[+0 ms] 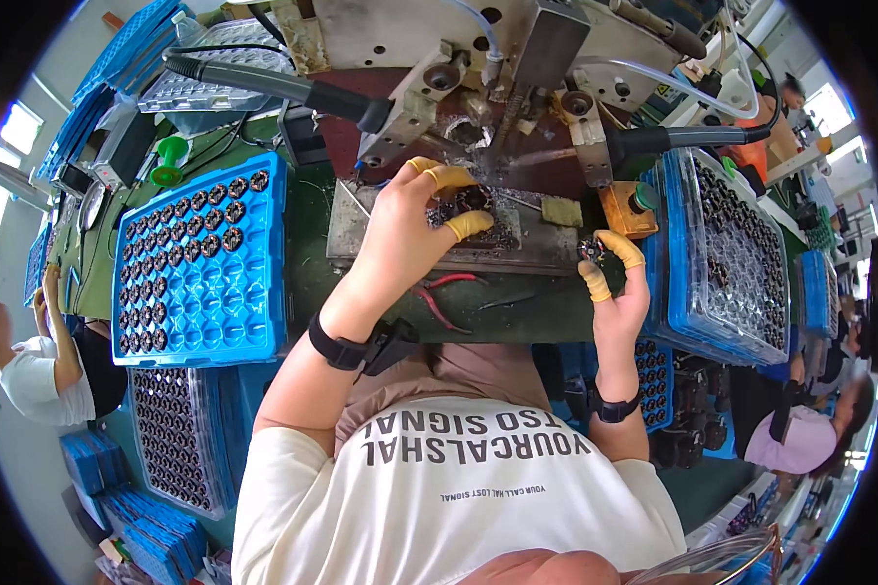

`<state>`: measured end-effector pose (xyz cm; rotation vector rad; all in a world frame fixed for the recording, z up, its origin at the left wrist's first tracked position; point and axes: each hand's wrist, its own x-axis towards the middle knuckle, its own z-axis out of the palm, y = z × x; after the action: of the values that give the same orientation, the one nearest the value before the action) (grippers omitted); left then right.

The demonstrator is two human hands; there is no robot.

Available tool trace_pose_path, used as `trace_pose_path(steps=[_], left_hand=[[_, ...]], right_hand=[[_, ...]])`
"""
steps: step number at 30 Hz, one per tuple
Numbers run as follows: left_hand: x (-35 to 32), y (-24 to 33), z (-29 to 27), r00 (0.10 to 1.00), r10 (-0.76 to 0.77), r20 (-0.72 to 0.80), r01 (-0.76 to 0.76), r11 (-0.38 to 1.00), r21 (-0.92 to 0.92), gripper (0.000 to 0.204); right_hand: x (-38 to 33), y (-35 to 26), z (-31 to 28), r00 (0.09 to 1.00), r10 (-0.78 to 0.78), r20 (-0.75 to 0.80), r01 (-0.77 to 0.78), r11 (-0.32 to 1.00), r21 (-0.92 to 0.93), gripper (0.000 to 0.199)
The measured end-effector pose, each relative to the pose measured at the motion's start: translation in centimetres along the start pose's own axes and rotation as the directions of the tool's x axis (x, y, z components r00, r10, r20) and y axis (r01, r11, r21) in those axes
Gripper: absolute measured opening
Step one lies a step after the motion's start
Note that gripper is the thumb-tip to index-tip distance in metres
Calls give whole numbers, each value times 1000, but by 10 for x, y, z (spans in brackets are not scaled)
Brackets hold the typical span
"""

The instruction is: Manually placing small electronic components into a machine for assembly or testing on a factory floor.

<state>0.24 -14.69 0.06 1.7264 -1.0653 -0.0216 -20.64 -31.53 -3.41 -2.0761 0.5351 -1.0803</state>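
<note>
My left hand (407,219), with yellow finger cots, is closed around a small dark round motor stator (472,198) at the metal fixture under the machine head. Its fingers and thumb grip the part from either side and cover some of it. To the right, off the metal plate (410,255), my right hand (619,292) pinches another small round stator (589,251) between thumb and fingers, also in finger cots. Two soldering irons (337,100) (668,142) are clamped to the machine, pointing in toward the fixture from both sides.
A blue tray (229,317) partly filled with stators stands at left. Stacked clear trays (785,283) rise at right beside an orange box (626,212). Red-handled pliers (437,304) lie in front of the plate; a sponge (561,212) sits on it. Other people work on both sides.
</note>
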Motion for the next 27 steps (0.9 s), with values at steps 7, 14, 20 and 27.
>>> trace_pose_path(steps=[7, 14, 20, 27], left_hand=[[0, -3, 6, 999, 9, 43, -8, 1000, -10, 45], [-17, -5, 14, 990, 109, -87, -104, 992, 65, 71], [-61, -12, -65, 996, 77, -52, -55, 942, 331, 63], [-152, -58, -223, 865, -88, -493, 482, 417, 771, 27]], right_hand=[[13, 13, -1, 990, -128, -66, 114, 977, -182, 38], [43, 55, -18, 978, -194, 80, 205, 806, -555, 33], [38, 69, -34, 962, -229, 151, 274, 775, -570, 35], [48, 72, -52, 950, -262, 172, 313, 763, -566, 35]])
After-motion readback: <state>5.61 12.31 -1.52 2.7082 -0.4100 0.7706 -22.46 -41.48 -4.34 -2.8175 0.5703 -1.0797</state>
